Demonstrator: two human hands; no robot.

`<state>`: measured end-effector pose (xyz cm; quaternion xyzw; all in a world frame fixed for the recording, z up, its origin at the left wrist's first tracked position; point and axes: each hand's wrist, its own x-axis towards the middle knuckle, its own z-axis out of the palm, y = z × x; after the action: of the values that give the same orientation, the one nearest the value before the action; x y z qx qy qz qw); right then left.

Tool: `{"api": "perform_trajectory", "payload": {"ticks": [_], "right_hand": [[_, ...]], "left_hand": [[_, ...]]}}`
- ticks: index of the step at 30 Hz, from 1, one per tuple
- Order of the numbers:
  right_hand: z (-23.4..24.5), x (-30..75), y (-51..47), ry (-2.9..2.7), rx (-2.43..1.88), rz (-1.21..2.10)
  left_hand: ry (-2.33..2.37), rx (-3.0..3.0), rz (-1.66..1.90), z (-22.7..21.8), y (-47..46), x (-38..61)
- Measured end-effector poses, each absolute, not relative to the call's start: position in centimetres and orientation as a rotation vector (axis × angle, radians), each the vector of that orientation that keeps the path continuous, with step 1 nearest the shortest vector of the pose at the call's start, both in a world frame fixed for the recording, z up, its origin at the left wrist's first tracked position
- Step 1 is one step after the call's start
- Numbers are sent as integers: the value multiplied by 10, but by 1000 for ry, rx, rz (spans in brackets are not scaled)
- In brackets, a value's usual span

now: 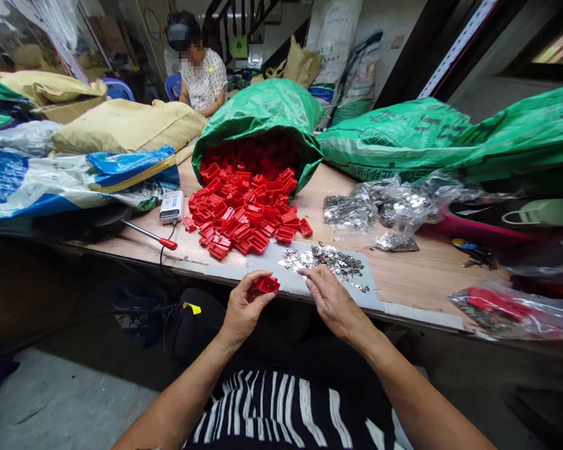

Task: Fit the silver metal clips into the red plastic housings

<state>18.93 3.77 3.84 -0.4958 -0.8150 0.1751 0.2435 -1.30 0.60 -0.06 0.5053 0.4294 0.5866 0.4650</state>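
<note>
Left hand (242, 307) pinches red plastic part (269, 285); right hand (332, 302) half-curled, metal pieces (334, 259) just beyond, can't tell if gripping one. Red pile (244, 215) beyond left hand.

A single head-worn camera looks forward and down from above the striped shirt (272, 406) — near the left hand (242, 309) and right hand (331, 301) at mid-frame. Its wide view crosses the workbench (422, 275) to a co-worker (204, 84) beyond — depth in the shadow underneath seems hard to judge.
</note>
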Motion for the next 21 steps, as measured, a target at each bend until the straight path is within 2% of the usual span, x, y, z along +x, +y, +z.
{"api": "perform_trajectory", "payload": {"ticks": [5,13,21], "right_hand": [[37,176,27,-2234,-1256,646],[20,159,37,-2291,-1288,503],[19,161,35,-2286,-1323,544]], "left_hand": [[1197,1603,1323,-13,26,-20],[1164,1894,1241,-18,38,-22],[1162,1973,1196,-18,39,-22]]}}
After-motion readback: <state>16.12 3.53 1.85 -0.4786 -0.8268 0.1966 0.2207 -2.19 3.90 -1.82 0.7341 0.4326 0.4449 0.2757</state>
